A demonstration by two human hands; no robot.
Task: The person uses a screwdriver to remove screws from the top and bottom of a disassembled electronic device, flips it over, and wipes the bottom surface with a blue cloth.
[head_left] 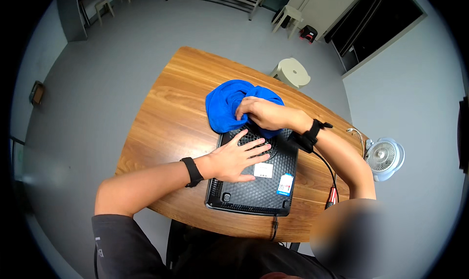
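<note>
A black flat appliance (254,191) lies upside down on the wooden table (171,118), its vented underside and round fan grille facing up. My left hand (237,158) rests flat on it with fingers spread, holding nothing. A bunched blue cloth (224,103) lies at the appliance's far end. My right hand (256,112) is closed on the cloth, pressing it against the appliance's far edge. Both wrists wear black bands.
A black cable (325,166) with a red plug (333,196) runs along the table's right side. A small white fan (384,157) stands on the floor to the right. A pale round stool (292,72) sits beyond the table. The appliance's cord (275,225) hangs over the near edge.
</note>
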